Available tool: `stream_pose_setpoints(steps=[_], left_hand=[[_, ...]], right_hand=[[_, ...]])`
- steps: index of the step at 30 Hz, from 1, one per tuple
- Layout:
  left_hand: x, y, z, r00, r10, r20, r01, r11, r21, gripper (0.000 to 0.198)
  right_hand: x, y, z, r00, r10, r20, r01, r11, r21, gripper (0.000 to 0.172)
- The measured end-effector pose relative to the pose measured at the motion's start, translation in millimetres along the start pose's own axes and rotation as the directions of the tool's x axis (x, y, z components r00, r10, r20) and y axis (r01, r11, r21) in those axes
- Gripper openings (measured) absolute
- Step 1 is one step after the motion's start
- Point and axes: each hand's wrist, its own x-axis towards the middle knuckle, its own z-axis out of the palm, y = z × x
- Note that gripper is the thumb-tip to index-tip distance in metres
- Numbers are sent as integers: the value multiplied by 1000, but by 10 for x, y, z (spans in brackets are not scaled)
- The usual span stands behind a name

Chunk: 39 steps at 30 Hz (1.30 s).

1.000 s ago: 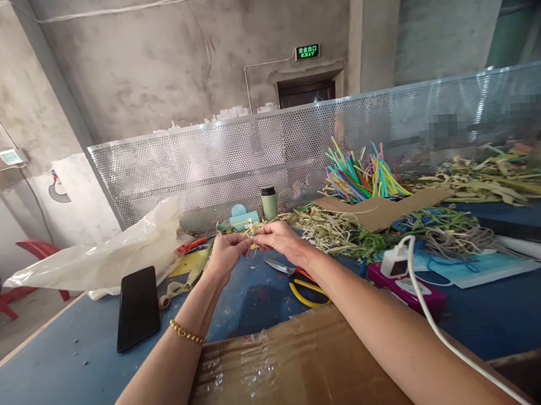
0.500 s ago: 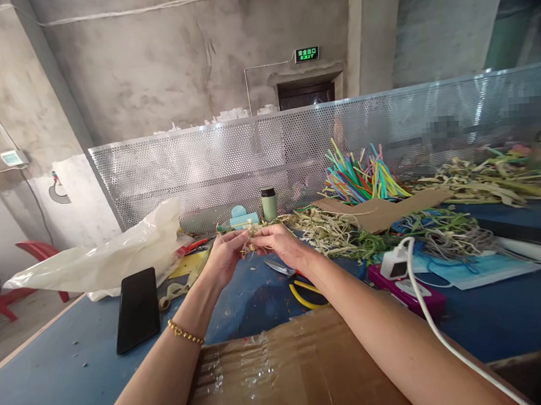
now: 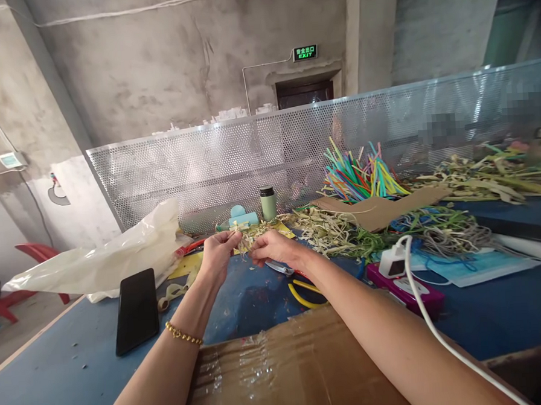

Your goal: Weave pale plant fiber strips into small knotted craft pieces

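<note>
My left hand (image 3: 217, 255) pinches a small tangle of pale, thin plant strips (image 3: 244, 240) between thumb and fingertips. Just to its right, my right hand (image 3: 277, 247) has its fingers pressed together close to the loose ends. Whether a strip sits in those fingers is too small to tell. Scissors with yellow handles (image 3: 303, 302) lie on the blue table below my right hand. Beyond both hands, a green bottle with a black lid (image 3: 267, 204) stands upright beside a light blue object (image 3: 244, 218).
A phone (image 3: 136, 311) and a plastic bag (image 3: 119, 256) are on the left. Cardboard (image 3: 279, 371) lies in front of me. To the right are piled plant strips (image 3: 329, 232), colourful pipe cleaners (image 3: 364, 173), a purple box with a charger (image 3: 411, 289) and a white cable. Perforated metal (image 3: 196, 170) borders the back.
My hands were together at the plant strips. Now the right hand has drawn back to the right, leaving a gap, while the left hand keeps hold of the strips.
</note>
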Motion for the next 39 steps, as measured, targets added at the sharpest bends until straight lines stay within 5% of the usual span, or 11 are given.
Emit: stream_pose_setpoints(steps=[3, 7, 10, 15, 24, 39], left_hand=[[12, 28, -32, 1000, 28, -6, -28, 999, 29, 45], [-29, 45, 15, 996, -2, 86, -5, 997, 81, 39], [-80, 61, 79, 990, -31, 138, 15, 993, 118, 35], [-115, 89, 121, 981, -47, 186, 31, 996, 86, 32], [-48, -81, 132, 979, -123, 161, 158, 960, -230, 30], [-82, 18, 155, 967, -194, 163, 244, 886, -393, 23]], right_hand=[[36, 32, -101, 988, 4, -153, -23, 992, -124, 11], [42, -66, -189, 903, -148, -403, 123, 988, -89, 9], [-2, -158, -168, 910, -246, -334, 253, 967, -23, 14], [-74, -197, -82, 938, -280, -204, 279, 960, -36, 28], [-5, -144, 106, 910, -244, -335, 318, 930, 186, 30], [-4, -128, 14, 936, -176, -304, 235, 957, 172, 21]])
